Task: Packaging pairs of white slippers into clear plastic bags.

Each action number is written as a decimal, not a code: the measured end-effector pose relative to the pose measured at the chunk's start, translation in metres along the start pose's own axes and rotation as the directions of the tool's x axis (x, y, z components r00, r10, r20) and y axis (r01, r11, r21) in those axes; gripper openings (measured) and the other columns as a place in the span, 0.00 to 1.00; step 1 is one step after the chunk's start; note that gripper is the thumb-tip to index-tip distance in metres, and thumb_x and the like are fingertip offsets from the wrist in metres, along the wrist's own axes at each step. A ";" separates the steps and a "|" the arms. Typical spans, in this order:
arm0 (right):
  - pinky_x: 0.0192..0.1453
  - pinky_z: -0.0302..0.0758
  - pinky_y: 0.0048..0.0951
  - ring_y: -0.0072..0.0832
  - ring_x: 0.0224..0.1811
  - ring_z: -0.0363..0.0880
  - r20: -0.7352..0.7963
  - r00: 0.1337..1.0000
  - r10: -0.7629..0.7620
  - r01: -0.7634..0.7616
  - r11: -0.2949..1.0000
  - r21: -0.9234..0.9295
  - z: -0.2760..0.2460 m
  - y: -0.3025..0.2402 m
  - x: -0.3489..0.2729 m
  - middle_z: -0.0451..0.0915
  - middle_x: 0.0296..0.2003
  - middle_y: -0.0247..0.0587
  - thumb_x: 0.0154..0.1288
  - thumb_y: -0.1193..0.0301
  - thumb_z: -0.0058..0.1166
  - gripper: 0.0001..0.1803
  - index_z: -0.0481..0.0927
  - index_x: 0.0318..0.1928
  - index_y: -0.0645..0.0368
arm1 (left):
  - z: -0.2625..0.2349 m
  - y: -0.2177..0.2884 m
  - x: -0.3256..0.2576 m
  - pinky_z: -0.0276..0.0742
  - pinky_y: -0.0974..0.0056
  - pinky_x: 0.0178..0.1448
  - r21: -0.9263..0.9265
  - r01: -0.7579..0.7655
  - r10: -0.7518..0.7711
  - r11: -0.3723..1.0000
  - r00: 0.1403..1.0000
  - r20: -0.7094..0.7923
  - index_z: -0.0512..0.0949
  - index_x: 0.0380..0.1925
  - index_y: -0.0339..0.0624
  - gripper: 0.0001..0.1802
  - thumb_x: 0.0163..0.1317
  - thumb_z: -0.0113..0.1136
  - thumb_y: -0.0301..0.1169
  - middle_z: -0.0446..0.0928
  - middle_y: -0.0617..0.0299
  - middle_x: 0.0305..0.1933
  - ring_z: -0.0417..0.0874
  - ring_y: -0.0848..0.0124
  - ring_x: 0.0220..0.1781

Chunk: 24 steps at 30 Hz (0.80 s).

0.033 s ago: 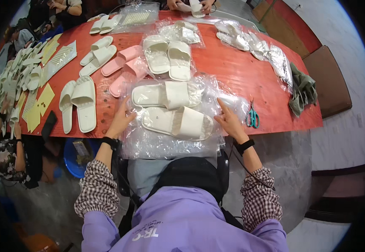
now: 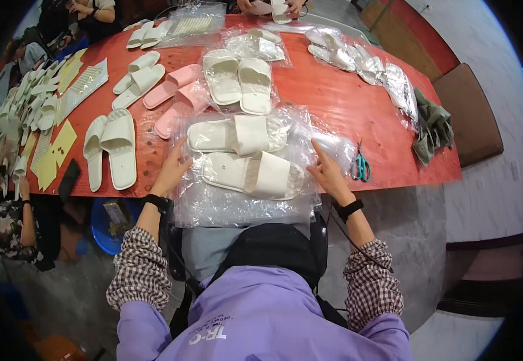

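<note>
A pair of white slippers (image 2: pixel 253 174) lies sideways, one above the other, on a stack of clear plastic bags (image 2: pixel 243 210) at the table's front edge. My left hand (image 2: pixel 173 168) rests at the left side of the bags, its fingers spread and holding nothing. At the right side, my right hand (image 2: pixel 329 171) touches or hovers by the plastic with its index finger stretched out and the others slightly bent. Whether either hand presses on the plastic, I cannot tell. Just beyond, a second white pair (image 2: pixel 255 87) lies on clear plastic.
Teal-handled scissors (image 2: pixel 361 165) lie right of my right hand on the red table (image 2: pixel 327 90). Pink slippers (image 2: pixel 174 87), white slippers (image 2: pixel 120 150), yellow sheets (image 2: pixel 64 143) and bagged slippers (image 2: pixel 333 49) lie around. A dark green cloth (image 2: pixel 433 126) hangs over the right edge. Other people work left and opposite.
</note>
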State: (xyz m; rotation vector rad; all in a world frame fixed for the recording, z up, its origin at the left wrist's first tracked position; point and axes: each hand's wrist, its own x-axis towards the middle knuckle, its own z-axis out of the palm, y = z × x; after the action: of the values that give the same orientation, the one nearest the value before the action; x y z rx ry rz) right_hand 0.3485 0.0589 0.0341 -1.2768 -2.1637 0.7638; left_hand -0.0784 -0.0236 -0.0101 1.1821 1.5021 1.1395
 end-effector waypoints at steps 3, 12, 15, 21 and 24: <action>0.35 0.71 0.22 0.17 0.29 0.70 0.089 0.972 0.215 -0.230 0.945 0.231 -0.003 -0.012 -0.008 0.70 0.30 0.32 0.65 0.75 0.54 0.33 0.61 0.70 0.47 | -0.007 -0.006 0.009 0.65 0.74 0.37 -0.032 0.002 0.000 0.999 0.998 0.064 0.61 0.68 0.43 0.32 0.63 0.53 0.24 0.66 0.70 0.32 0.66 0.80 0.32; 0.37 0.70 0.20 0.16 0.30 0.70 0.213 0.957 0.196 -0.243 0.945 0.220 0.015 -0.005 -0.050 0.71 0.31 0.29 0.62 0.77 0.55 0.32 0.66 0.67 0.52 | -0.006 -0.016 0.009 0.67 0.74 0.36 0.090 0.062 -0.066 0.994 0.997 0.042 0.78 0.51 0.37 0.16 0.67 0.46 0.24 0.71 0.70 0.32 0.69 0.81 0.29; 0.38 0.70 0.21 0.17 0.32 0.70 0.306 0.935 0.180 -0.267 0.925 0.271 0.013 -0.007 -0.051 0.73 0.33 0.31 0.56 0.79 0.59 0.40 0.61 0.70 0.52 | -0.006 -0.019 0.007 0.70 0.74 0.39 -0.006 0.060 -0.059 0.998 0.998 0.029 0.78 0.50 0.33 0.15 0.68 0.46 0.25 0.75 0.67 0.35 0.73 0.78 0.32; 0.38 0.72 0.29 0.28 0.32 0.73 0.508 0.838 0.201 -0.191 0.979 -0.072 -0.002 -0.009 -0.038 0.76 0.34 0.43 0.57 0.74 0.60 0.41 0.59 0.71 0.49 | -0.003 -0.007 0.002 0.71 0.68 0.50 0.422 -0.169 0.195 0.891 0.981 -0.019 0.77 0.45 0.32 0.12 0.63 0.51 0.24 0.74 0.53 0.36 0.77 0.63 0.40; 0.43 0.74 0.38 0.42 0.40 0.76 0.378 0.919 0.111 0.017 0.948 -0.319 -0.011 -0.002 -0.036 0.74 0.45 0.52 0.58 0.69 0.60 0.37 0.63 0.68 0.49 | 0.000 0.019 -0.001 0.69 0.59 0.58 0.678 -0.298 0.321 0.672 0.942 0.096 0.77 0.44 0.37 0.17 0.53 0.62 0.28 0.69 0.50 0.47 0.71 0.53 0.51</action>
State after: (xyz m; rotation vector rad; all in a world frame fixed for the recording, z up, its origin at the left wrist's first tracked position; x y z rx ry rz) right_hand 0.3696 0.0282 0.0382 -1.4351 -2.6758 0.7648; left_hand -0.0747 -0.0219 0.0087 2.0021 1.8720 0.8059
